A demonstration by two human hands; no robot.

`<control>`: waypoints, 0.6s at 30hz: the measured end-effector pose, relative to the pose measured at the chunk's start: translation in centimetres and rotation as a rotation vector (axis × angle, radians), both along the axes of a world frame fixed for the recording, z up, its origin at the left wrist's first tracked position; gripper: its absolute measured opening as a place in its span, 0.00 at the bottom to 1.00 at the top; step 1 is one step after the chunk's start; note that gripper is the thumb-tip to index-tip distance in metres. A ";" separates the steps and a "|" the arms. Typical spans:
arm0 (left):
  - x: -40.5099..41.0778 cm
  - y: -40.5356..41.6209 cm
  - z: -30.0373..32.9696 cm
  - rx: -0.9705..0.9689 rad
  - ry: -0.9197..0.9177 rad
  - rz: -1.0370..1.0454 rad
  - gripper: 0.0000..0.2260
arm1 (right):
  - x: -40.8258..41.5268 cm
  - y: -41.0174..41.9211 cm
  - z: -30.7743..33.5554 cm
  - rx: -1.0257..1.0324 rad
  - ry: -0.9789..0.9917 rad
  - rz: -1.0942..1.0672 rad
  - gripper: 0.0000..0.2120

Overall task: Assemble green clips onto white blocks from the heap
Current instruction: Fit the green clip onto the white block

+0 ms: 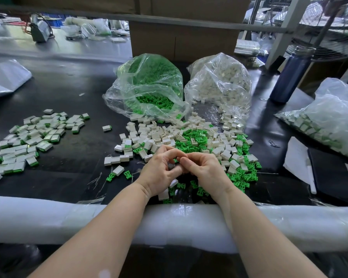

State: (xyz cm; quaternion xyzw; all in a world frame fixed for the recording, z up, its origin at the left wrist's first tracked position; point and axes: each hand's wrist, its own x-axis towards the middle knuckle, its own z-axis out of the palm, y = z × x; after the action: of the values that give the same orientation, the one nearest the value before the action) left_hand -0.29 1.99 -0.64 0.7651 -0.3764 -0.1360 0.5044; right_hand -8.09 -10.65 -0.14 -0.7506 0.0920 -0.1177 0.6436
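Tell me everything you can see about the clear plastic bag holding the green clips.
The clear plastic bag of green clips is thin, crinkled, glossy film, slumped on the black table just in front of a cardboard box. Its mouth gapes toward the person, and small bright green clips fill it. A few white blocks lie against its front edge, where the mixed heap begins. On its right it sits close beside a similar bag of white blocks. Neither hand touches it.

Whatever the left hand and right hand pinch between them — perhaps a block — stays hidden behind curled fingers.
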 end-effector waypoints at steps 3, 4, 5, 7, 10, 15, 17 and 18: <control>0.0 0.0 -0.1 0.024 -0.032 -0.013 0.12 | -0.1 0.0 0.1 0.018 -0.005 -0.003 0.06; 0.1 0.0 -0.1 0.032 -0.042 -0.015 0.13 | -0.1 0.1 0.2 0.020 -0.006 0.000 0.07; 0.1 0.0 -0.1 0.043 -0.053 -0.016 0.13 | -0.2 0.1 0.2 0.023 -0.007 0.003 0.07; 0.1 -0.1 -0.2 0.060 -0.078 -0.019 0.13 | -0.1 0.1 0.2 0.029 -0.008 0.002 0.07; 0.0 -0.2 0.0 0.087 -0.092 -0.026 0.07 | -0.1 0.2 0.2 0.034 -0.002 -0.008 0.06; 0.1 -0.3 -0.1 0.138 -0.102 -0.021 0.07 | -0.2 0.2 0.3 0.032 0.005 -0.007 0.07; 0.1 -0.3 -0.2 0.152 -0.102 -0.018 0.08 | -0.2 0.2 0.3 0.031 0.009 -0.010 0.07; 0.1 -0.4 -0.2 0.160 -0.105 -0.018 0.09 | -0.2 0.2 0.3 0.033 0.010 -0.013 0.07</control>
State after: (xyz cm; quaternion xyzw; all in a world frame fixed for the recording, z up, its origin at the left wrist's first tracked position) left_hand -0.17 1.63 -0.82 0.8056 -0.3972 -0.1297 0.4200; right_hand -8.27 -10.49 0.17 -0.7398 0.1018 -0.1166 0.6548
